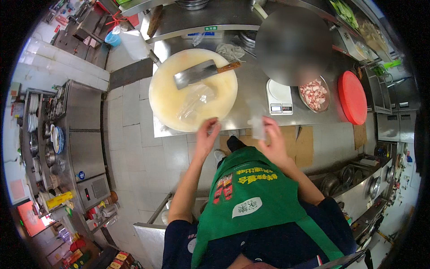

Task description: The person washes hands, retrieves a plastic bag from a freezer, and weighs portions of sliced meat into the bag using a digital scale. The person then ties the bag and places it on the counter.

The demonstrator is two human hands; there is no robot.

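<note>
My left hand (209, 134) is at the near edge of a round chopping board (161, 101), fingers curled, with nothing plainly seen in it. In my right hand (273, 138) is a blurred clear plastic bag (258, 125), held over the front edge of the steel table (242, 117). On the board lie a cleaver (196, 74) with a wooden handle and another clear plastic bag (198, 101). A white digital kitchen scale (280, 97) stands right of the board. Beside it is a metal bowl of cut raw meat (314, 95), partly hidden by a blurred round patch.
A red round lid or tray (352, 97) sits at the table's right end. Behind the board lies a crumpled grey cloth (230, 52). A steel shelf (205, 28) runs above the table's back. Flattened cardboard (304, 148) covers part of the floor.
</note>
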